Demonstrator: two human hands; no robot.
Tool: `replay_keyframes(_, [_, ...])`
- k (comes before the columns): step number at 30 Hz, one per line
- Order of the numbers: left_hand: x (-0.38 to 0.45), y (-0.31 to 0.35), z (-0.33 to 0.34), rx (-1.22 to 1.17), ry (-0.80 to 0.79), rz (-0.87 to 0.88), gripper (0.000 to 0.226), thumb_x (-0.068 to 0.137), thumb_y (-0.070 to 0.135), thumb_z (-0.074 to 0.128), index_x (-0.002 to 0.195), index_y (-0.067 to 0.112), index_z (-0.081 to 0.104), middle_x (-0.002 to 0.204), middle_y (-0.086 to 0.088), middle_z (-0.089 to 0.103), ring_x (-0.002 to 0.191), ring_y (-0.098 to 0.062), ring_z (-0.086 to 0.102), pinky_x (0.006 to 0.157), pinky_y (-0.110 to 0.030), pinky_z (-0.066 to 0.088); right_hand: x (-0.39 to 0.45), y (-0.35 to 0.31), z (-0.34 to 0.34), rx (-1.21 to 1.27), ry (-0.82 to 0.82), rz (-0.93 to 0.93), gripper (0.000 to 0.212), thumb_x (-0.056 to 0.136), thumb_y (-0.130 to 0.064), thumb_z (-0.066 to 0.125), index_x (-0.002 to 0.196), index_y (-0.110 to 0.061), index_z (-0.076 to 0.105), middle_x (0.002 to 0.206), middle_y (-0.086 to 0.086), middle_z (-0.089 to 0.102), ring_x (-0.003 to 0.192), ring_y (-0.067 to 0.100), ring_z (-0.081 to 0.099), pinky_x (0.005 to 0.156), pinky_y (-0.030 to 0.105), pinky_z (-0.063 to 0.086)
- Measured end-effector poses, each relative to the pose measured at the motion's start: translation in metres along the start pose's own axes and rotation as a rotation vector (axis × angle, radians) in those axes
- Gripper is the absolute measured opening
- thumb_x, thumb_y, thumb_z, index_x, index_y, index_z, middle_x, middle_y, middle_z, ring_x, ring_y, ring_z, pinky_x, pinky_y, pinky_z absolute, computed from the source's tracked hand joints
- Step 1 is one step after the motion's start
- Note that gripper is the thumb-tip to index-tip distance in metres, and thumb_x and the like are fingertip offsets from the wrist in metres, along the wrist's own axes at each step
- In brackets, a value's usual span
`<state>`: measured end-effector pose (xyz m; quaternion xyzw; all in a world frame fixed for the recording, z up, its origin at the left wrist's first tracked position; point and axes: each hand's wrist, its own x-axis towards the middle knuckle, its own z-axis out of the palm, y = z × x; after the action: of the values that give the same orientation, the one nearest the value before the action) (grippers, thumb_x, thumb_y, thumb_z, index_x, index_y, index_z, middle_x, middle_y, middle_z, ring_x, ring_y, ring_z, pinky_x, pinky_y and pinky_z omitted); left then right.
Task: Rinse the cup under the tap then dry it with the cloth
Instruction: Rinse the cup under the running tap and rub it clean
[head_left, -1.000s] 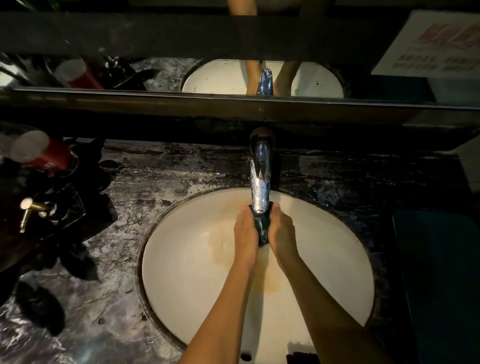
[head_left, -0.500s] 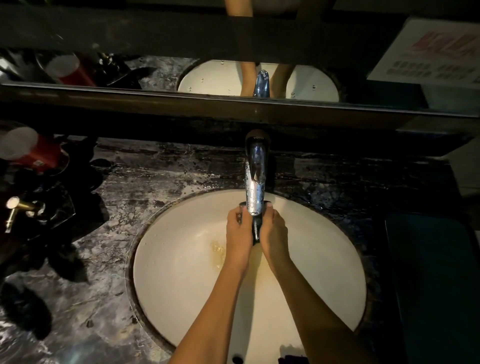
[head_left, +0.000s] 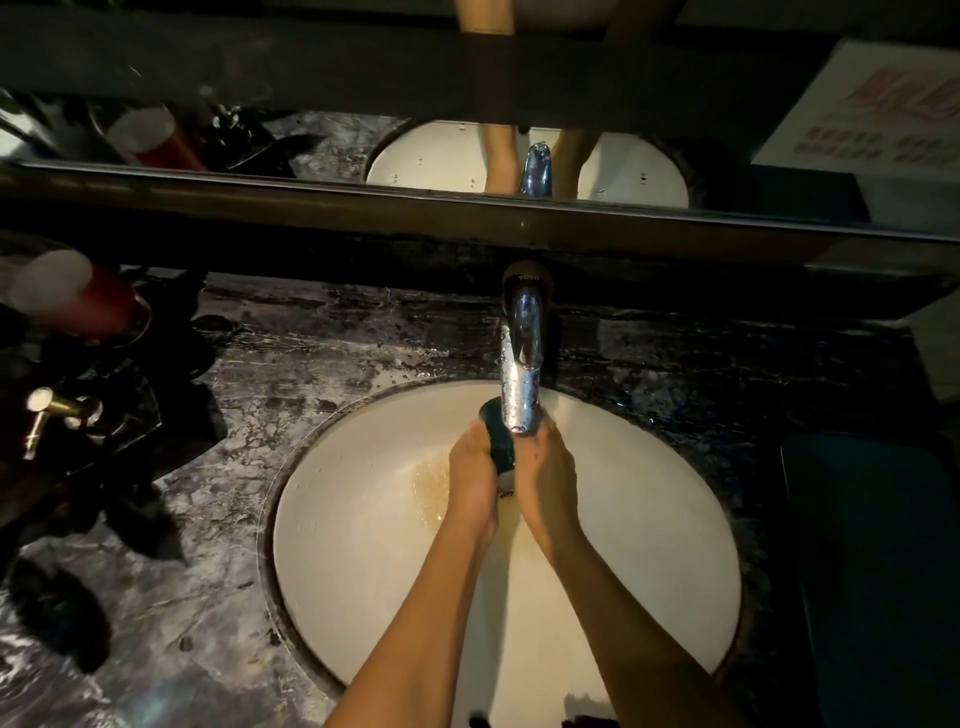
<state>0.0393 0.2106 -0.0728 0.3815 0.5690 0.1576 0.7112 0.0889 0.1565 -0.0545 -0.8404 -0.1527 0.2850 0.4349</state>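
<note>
Far left on the dark marble counter (head_left: 270, 467) there's a red cup (head_left: 93, 301), blurry. Over the round white sink (head_left: 363, 571), the left hand (head_left: 475, 478) and right hand (head_left: 545, 478) are pressed against either side of a small dark green cup (head_left: 500, 436), tilted, right under the chrome tap (head_left: 522, 358) spout.
</note>
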Motion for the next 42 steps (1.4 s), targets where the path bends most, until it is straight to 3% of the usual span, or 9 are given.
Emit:
replay_keyframes(6, [0.0, 0.012, 0.004, -0.029, -0.142, -0.125, 0.035, 0.092, 0.047, 0.073, 0.092, 0.012, 0.065, 0.08, -0.01, 0.061, 0.066, -0.017, 0.061, 0.059, -0.028, 0.052, -0.004, -0.003, -0.004, 0.167, -0.042, 0.147, 0.033, 0.103, -0.036, 0.04, 0.113, -0.018, 0.066, 0.107, 0.01, 0.071, 0.093, 0.02, 0.067, 0.079, 0.032, 0.054])
replay_keyframes(11, [0.003, 0.012, -0.004, -0.447, -0.297, -0.461, 0.037, 0.089, 0.046, 0.068, 0.095, 0.01, 0.069, 0.083, -0.007, 0.067, 0.076, -0.021, 0.065, 0.08, -0.034, 0.051, -0.006, 0.002, -0.014, -0.06, -0.325, -0.214, 0.052, 0.089, -0.026, 0.066, 0.14, -0.018, 0.057, 0.136, 0.005, 0.057, 0.118, 0.016, 0.057, 0.101, 0.028, 0.048])
replay_keyframes(16, [-0.002, 0.017, 0.002, -0.505, -0.314, -0.725, 0.04, 0.068, 0.035, 0.074, 0.092, 0.004, 0.067, 0.083, -0.011, 0.064, 0.077, -0.025, 0.063, 0.072, -0.039, 0.055, 0.003, 0.005, -0.02, -0.111, -0.24, -0.094, 0.03, 0.096, -0.028, 0.06, 0.124, -0.019, 0.064, 0.111, -0.001, 0.067, 0.106, 0.02, 0.064, 0.092, 0.034, 0.053])
replay_keyframes(22, [-0.003, 0.014, 0.0, -0.749, -0.337, -0.847, 0.033, 0.081, 0.026, 0.061, 0.097, -0.004, 0.065, 0.087, -0.016, 0.065, 0.081, -0.026, 0.063, 0.078, -0.034, 0.059, 0.009, 0.012, -0.033, 0.065, -0.323, -0.015, 0.036, 0.091, -0.009, 0.067, 0.127, -0.011, 0.065, 0.117, 0.008, 0.07, 0.11, 0.025, 0.066, 0.096, 0.039, 0.054])
replay_keyframes(26, [-0.003, 0.015, 0.004, -0.834, -0.32, -0.846, 0.035, 0.097, 0.031, 0.055, 0.096, -0.003, 0.064, 0.073, -0.018, 0.067, 0.06, -0.029, 0.067, 0.037, -0.039, 0.059, 0.007, 0.008, -0.023, -0.127, -0.308, -0.087, 0.038, 0.084, -0.02, 0.076, 0.12, -0.015, 0.065, 0.108, 0.0, 0.067, 0.1, 0.017, 0.066, 0.08, 0.018, 0.051])
replay_keyframes(29, [-0.002, 0.019, 0.01, -0.877, -0.326, -0.82, 0.034, 0.096, 0.03, 0.053, 0.093, -0.002, 0.065, 0.065, -0.019, 0.068, 0.048, -0.028, 0.07, 0.044, -0.036, 0.06, 0.012, 0.002, -0.022, -0.019, -0.128, -0.067, 0.015, 0.1, -0.015, 0.055, 0.105, -0.012, 0.069, 0.094, 0.002, 0.07, 0.088, 0.02, 0.067, 0.066, 0.014, 0.047])
replay_keyframes(35, [0.004, 0.02, 0.005, -0.93, -0.338, -0.856, 0.047, 0.104, 0.027, 0.04, 0.09, -0.011, 0.065, 0.07, -0.022, 0.067, 0.042, -0.03, 0.062, 0.034, -0.026, 0.052, 0.02, 0.007, -0.032, 0.109, -0.443, -0.065, 0.035, 0.078, -0.018, 0.075, 0.105, -0.038, 0.065, 0.099, -0.007, 0.075, 0.09, 0.004, 0.07, 0.079, 0.019, 0.054])
replay_keyframes(39, [-0.008, 0.017, 0.019, -0.843, -0.219, -0.751, 0.032, 0.099, 0.033, 0.054, 0.099, 0.004, 0.068, 0.075, -0.016, 0.068, 0.073, -0.027, 0.066, 0.055, -0.034, 0.062, 0.014, 0.011, -0.013, 0.054, -0.026, -0.088, 0.009, 0.098, -0.017, 0.058, 0.097, -0.018, 0.066, 0.094, 0.001, 0.074, 0.08, 0.008, 0.067, 0.069, 0.023, 0.054])
replay_keyframes(42, [-0.01, 0.01, 0.018, -0.681, -0.157, -0.604, 0.035, 0.096, 0.041, 0.061, 0.101, 0.007, 0.067, 0.088, -0.016, 0.069, 0.083, -0.028, 0.068, 0.073, -0.041, 0.059, 0.015, 0.012, -0.016, 0.143, -0.032, 0.029, 0.025, 0.104, -0.015, 0.043, 0.09, -0.017, 0.064, 0.089, 0.002, 0.067, 0.078, 0.012, 0.061, 0.059, 0.011, 0.044])
